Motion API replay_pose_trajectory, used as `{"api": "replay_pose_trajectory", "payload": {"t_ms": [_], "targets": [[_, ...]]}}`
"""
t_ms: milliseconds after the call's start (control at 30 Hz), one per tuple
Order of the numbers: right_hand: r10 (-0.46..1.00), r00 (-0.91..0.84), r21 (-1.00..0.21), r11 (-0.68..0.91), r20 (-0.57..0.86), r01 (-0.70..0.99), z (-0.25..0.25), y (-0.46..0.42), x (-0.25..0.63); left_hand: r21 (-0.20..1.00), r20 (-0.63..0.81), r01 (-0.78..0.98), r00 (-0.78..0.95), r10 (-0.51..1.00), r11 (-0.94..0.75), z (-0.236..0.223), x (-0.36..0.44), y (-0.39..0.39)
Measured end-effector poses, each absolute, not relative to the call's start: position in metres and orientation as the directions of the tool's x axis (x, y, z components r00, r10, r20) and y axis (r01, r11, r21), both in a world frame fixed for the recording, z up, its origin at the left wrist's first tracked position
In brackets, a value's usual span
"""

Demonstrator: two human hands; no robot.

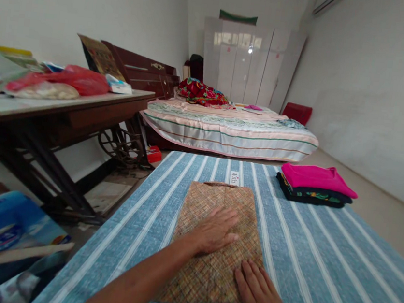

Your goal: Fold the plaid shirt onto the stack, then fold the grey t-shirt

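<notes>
A brown checked garment [209, 279], folded into a flat rectangle, lies on the blue striped cloth [133, 241]. Its neckline edge is at the far end. My left hand [216, 231] rests flat on the middle of it, fingers stretched toward the right. At the garment's near right edge, my right hand [262, 294] lies with its fingers extended on the fabric. Neither hand grips anything. A stack of folded clothes [317, 184], bright pink on top with dark pieces below, sits farther off to the right.
On the left is a sewing machine table [112, 105] bearing a red plastic bag [82, 81]. Below it stands a blue package [14, 232]. Beyond are a bed [226, 132] with a red floral quilt [204, 93], a white wardrobe [244, 69] and a red chair [296, 113].
</notes>
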State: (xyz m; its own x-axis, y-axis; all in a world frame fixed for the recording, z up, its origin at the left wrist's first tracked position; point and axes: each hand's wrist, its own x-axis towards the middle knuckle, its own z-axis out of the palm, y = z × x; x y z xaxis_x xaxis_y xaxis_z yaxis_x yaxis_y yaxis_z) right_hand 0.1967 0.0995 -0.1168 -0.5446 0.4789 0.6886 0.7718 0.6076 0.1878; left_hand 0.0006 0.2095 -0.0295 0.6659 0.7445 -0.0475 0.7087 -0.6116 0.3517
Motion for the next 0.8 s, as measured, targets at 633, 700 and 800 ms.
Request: {"api": "replay_pose_trajectory", "payload": {"t_ms": [633, 700, 800], "targets": [[0.601, -0.793, -0.513, 0.714, 0.099, 0.477, 0.001, 0.144, 0.212, 0.632, 0.074, 0.323, 0.880, 0.470, -0.705, -0.039, 0.019, 0.256], [0.615, -0.788, -0.603, 0.633, 0.014, 0.484, 0.018, 0.149, 0.209, 0.611, 0.072, 0.295, 0.903, 0.423, -0.734, -0.039, 0.019, 0.258], [0.597, -0.801, -0.677, 0.569, -0.050, 0.467, 0.027, 0.157, 0.208, 0.484, -0.003, 0.302, 0.939, 0.344, -0.821, -0.043, 0.019, 0.254]]}}
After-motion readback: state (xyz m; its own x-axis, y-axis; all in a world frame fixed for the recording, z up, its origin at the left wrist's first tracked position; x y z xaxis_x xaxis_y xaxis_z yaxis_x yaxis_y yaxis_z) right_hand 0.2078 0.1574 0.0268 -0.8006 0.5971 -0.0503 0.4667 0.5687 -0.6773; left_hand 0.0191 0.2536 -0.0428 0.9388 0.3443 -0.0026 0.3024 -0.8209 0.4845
